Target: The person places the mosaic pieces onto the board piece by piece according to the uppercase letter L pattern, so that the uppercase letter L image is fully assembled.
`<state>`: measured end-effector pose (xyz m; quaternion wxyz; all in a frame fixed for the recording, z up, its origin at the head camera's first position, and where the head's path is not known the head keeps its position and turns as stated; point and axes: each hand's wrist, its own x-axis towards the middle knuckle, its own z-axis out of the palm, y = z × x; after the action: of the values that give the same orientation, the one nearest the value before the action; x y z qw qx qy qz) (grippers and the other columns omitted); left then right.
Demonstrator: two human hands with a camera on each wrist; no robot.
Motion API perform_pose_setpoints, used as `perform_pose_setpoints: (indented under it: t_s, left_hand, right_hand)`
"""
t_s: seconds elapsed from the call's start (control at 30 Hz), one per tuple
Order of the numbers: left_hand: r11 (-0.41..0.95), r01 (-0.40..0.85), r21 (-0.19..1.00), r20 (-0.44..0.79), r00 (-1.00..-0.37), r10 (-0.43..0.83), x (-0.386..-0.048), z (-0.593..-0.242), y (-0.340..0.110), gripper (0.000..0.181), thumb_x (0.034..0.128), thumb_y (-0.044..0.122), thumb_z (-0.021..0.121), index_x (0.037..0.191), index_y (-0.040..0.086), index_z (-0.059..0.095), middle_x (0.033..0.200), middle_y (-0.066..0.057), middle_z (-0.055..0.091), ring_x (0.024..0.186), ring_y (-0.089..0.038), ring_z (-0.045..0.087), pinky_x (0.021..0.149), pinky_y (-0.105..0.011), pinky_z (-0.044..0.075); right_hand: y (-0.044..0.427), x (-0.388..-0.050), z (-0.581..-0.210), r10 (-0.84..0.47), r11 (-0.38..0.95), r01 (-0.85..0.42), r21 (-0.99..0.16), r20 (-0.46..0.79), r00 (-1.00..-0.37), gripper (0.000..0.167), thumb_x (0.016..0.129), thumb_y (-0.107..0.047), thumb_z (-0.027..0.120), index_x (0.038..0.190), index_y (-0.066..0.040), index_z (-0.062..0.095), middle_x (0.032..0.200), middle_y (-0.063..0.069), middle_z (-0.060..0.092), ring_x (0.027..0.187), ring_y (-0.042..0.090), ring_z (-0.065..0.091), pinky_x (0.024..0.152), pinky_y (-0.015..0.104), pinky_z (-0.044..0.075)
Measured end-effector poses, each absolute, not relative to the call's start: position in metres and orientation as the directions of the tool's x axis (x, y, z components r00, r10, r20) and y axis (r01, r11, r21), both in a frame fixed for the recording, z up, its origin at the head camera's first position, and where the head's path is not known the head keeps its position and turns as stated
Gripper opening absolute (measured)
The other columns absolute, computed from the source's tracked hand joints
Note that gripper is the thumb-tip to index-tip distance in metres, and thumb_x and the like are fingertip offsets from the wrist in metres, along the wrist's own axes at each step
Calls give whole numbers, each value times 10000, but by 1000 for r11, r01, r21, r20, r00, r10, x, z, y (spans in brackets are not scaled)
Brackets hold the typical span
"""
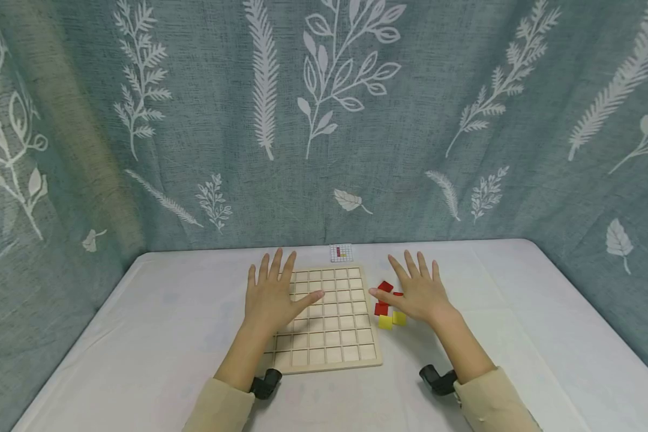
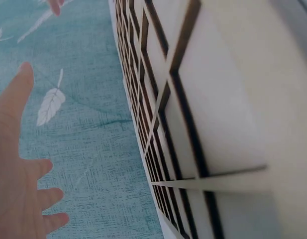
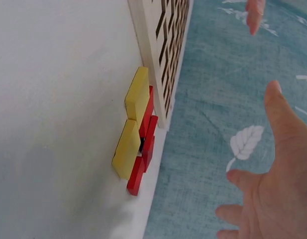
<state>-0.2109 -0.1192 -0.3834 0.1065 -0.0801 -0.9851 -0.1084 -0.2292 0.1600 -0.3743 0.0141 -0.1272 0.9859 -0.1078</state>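
Observation:
My left hand [image 1: 272, 300] hovers over the left part of a wooden grid board [image 1: 324, 368], fingers spread and holding nothing. To the right, my right hand [image 1: 418, 293] is held above the table with its fingers spread too, partly covering a small group of tiles. Red tiles [image 1: 381, 309] and yellow tiles [image 1: 386, 323] lie together just right of the board. In the right wrist view, the yellow tiles [image 3: 126, 149] are nearest the camera and the red tiles [image 3: 136, 176] lie behind them. The board's compartments [image 2: 218, 99] look bare in the left wrist view.
A small printed grid card [image 1: 341, 252] with red and yellow marks lies behind the board, near the table's back edge. White cloth covers the table [image 1: 140, 336]. A blue-green leaf-patterned curtain [image 1: 281, 198] hangs behind it and along both sides.

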Motion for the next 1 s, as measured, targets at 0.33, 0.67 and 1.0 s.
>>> perform_pose_setpoints:
  t_s: [0.33, 0.67, 1.0]
  left_hand:
    - [904, 242, 353, 128, -969, 209, -212, -386, -128, 900, 835, 648, 471, 1486, 107, 164, 1520, -180, 176, 1386, -372, 172, 1102, -579, 113]
    - [776, 205, 597, -92, -943, 319, -218, -388, -170, 860, 816, 393, 672, 1447, 3, 238, 1476, -224, 267, 1349, -418, 239, 1067, -576, 232]
    - [758, 195, 623, -164, -914, 371, -214, -389, -202, 899, 665, 192, 817, 1413, 23, 347, 1432, -246, 339, 1312, -449, 284, 1022, -581, 298]
  right_hand:
    - [169, -233, -379, -285, 924, -276, -266, 7, -959, 832, 852, -659, 416, 1455, -102, 283, 1487, 252, 213, 1369, 454, 128, 1079, 628, 73]
    - [197, -238, -388, -353, 853, -279, -440, -94, -931, 707, 894, -526, 480, 1361, 1, 422, 1379, 260, 402, 1283, 437, 336, 1006, 608, 298]
    - [218, -239, -387, -408, 816, -304, -492, -117, -906, 582, 855, -351, 615, 1273, 39, 501, 1210, 231, 542, 1149, 407, 476, 940, 563, 399]
